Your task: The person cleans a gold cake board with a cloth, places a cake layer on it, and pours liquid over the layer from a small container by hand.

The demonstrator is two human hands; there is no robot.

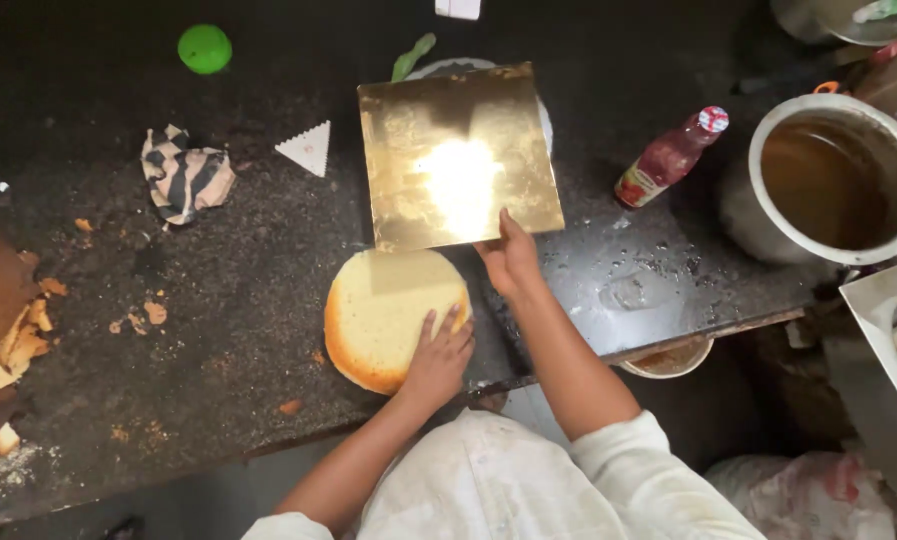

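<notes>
On the dark speckled worktop (218, 300), near its front edge, a round pale sponge cake layer (383, 310) with a browned rim is lying flat. The left hand (438, 355) is laid on the cake's lower right part, fingers spread and pressed on its top, not closed around anything. Just above the cake, a square gold cake board (456, 155) is held at its lower right corner by the right hand (510, 262), whose grip is clamped on the board's edge; the board's near edge overlaps the far rim of the cake. A round white plate (543, 115) is partly covered by the board.

To the left, a crumpled striped cloth (186, 175), a white triangular scraper (308, 148) and a green round object (205, 48) are seen well apart from the cake. Brown cake trimmings (13, 340) are piled at the left edge, with crumbs scattered beside them. To the right, a red sauce bottle (668, 158) is lying on its side on a wet patch, and a large metal pot (833, 180) holding brown liquid is set near the corner. Light is reflected brightly off the board; the surroundings are dim.
</notes>
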